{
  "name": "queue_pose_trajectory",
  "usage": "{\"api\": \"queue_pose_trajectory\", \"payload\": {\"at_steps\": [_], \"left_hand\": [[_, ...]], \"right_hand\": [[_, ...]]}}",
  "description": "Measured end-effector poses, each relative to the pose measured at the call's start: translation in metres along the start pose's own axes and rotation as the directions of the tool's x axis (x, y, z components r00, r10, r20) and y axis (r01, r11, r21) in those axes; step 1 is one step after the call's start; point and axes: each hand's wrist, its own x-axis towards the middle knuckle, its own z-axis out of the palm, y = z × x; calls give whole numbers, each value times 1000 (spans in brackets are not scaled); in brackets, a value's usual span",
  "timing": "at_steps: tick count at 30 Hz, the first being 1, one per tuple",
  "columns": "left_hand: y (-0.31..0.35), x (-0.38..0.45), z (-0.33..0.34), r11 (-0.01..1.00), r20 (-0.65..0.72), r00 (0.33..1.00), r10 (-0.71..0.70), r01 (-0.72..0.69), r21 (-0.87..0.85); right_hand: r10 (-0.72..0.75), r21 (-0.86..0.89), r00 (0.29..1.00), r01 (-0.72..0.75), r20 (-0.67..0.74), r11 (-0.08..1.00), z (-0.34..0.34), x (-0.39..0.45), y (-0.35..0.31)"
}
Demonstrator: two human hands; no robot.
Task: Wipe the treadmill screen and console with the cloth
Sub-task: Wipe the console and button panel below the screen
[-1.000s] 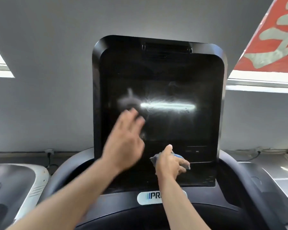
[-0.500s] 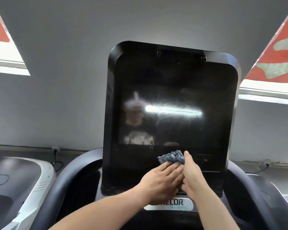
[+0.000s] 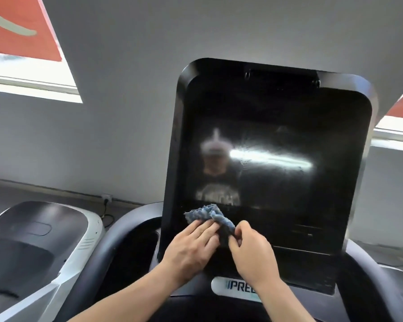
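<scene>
The treadmill's tall black screen (image 3: 284, 126) stands upright ahead of me, glossy, with a bright light streak and a reflected person on it. A crumpled blue cloth (image 3: 207, 213) lies against the screen's lower left part. My left hand (image 3: 191, 247) rests flat on the cloth's lower edge, fingers together. My right hand (image 3: 251, 249) pinches the cloth's right end between thumb and fingers. Below the hands sits the dark console (image 3: 307, 273) with a white logo plate (image 3: 237, 285).
A second machine with a white and grey cover (image 3: 42, 238) stands to the left. Dark curved handrails (image 3: 126, 231) flank the console. Grey wall behind, with a socket and cable (image 3: 107, 198) low down. Red banners hang in the windows at upper left and right.
My left hand dropped from the middle of the screen down to the cloth beside the right hand. The cloth shifted left and spread out. The view swung left, so the screen sits further right.
</scene>
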Motion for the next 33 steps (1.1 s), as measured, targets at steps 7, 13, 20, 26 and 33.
{"api": "queue_pose_trajectory", "payload": {"at_steps": [7,13,20,26,33], "left_hand": [[-35,-30,-23,939,-93,936,-338,342,31],[-24,-11,-15,862,-126,855,-503,507,-1],[-23,-19,-11,707,-11,708,-706,705,-44],[9,-47,-7,488,169,540,-825,830,-269],[-55,42,-25,420,163,502,-849,830,-366]], "right_hand": [[-248,-21,967,250,66,968,14,6,-16],[-641,-338,757,640,125,690,41,19,-4],[-722,-464,602,776,341,428,48,32,28],[-839,-413,483,837,251,358,46,49,44],[-895,-491,403,829,190,269,53,58,54]]}}
